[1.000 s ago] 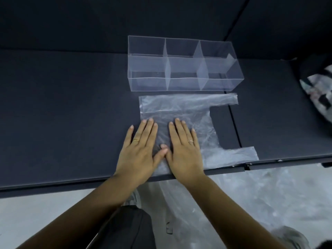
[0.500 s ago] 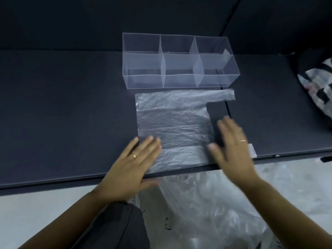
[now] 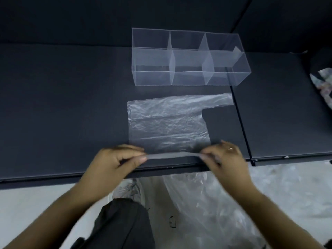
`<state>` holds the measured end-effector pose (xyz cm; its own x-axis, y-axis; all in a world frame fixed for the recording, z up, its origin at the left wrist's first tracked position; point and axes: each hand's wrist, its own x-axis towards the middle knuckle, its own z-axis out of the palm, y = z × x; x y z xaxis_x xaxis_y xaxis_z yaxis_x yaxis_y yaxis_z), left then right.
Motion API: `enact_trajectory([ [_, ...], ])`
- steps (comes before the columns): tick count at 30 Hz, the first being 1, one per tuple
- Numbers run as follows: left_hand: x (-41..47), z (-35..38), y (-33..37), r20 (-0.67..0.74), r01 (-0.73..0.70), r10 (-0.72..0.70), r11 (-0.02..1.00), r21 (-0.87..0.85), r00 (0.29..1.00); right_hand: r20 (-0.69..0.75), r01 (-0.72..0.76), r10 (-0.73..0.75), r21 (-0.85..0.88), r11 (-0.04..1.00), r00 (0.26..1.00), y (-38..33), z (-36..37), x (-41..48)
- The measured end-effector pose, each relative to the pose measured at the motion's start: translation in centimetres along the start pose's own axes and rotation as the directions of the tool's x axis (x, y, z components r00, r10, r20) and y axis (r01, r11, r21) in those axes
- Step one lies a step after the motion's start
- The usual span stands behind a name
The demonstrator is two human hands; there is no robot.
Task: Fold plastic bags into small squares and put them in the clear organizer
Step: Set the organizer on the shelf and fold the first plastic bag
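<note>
Pinching the bag (image 3: pixel 168 123) by its near edge.
I see my left hand (image 3: pixel 115 162) and right hand (image 3: pixel 224 159) each nip that edge, held taut just above the table (image 3: pixel 62 114) front; through the blur, probably thumb against forefinger. The rest lies flat near the organizer (image 3: pixel 152 78), apart from it.

The left hand (image 3: pixel 115 159) and right hand (image 3: pixel 224 157) are motion-blurred. The near right corner of the plastic bag (image 3: pixel 168 126) is hidden under the right hand. A patterned item (image 3: pixel 322 81) is cut by the right edge.
</note>
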<state>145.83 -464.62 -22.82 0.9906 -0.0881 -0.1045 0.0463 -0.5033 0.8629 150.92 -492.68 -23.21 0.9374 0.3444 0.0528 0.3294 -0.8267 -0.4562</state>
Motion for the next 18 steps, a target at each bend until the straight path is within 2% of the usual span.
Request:
enact_trajectory([
  [1, 0.5, -1.1, 0.4, 0.06, 0.077, -0.073, 0.994, -0.072, 0.996, 0.078, -0.107, 0.103, 0.051, 0.993, 0.992, 0.8, -1.7, 0.6],
  [3, 1.4, -3.1, 0.8, 0.165, 0.147, -0.13, 0.984, -0.097, 0.978, 0.273, -0.301, 0.244, 0.191, 0.934, 0.931, 2.5, -4.9, 1.9],
  [6, 3.4, -5.2, 0.6, 0.177, 0.26, -0.23, 0.952, -0.165, 0.957, 0.382, -0.375, 0.244, 0.321, 0.87, 0.891, 4.7, -8.0, 4.0],
  [8, 5.1, -5.9, -0.1, 0.096, 0.317, -0.303, 0.923, -0.217, 0.948, 0.357, -0.415, 0.277, 0.408, 0.813, 0.892, 5.7, -8.2, 5.9],
  [10, 7.2, -5.8, -0.9, -0.002, 0.354, -0.365, 0.905, -0.236, 0.931, 0.289, -0.479, 0.383, 0.48, 0.734, 0.877, 7.1, -6.8, 7.9],
  [13, 10.2, -5.0, -2.0, -0.156, 0.361, -0.401, 0.903, -0.233, 0.903, 0.212, -0.553, 0.523, 0.489, 0.674, 0.825, 8.7, -3.7, 10.5],
  [18, 12.4, -3.9, -3.5, -0.307, 0.379, -0.347, 0.924, 0.049, 0.886, 0.049, -0.591, 0.629, 0.406, 0.697, 0.776, 9.4, -1.4, 12.5],
])
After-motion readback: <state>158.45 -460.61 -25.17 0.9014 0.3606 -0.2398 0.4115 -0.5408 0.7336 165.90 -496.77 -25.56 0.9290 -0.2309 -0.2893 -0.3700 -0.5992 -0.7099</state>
